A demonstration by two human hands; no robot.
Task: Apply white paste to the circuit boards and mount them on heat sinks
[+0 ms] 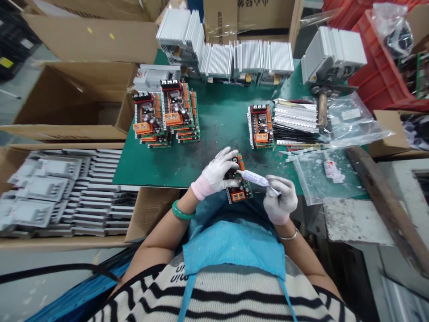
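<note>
Your L hand (214, 172): wht glove, pink cuff. R hand (280, 199): wht glove, grey palm. Board (238, 195) in L hand: orange blocks on grn. Tube (258, 179): wht w/ blue print. Bangle (182, 210): jade grn. Apron (233, 250): lt blue. Top (214, 295): blk & wht stripes. Bench mat (214, 116): dark grn, speckled. Crate (382, 67): red.

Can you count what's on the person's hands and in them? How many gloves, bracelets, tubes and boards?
Gloves: 2 (left glove, right glove)
Bracelets: 2 (green bangle, silver bracelet)
Tubes: 1 (tube)
Boards: 1 (circuit board)
Total: 6
</note>
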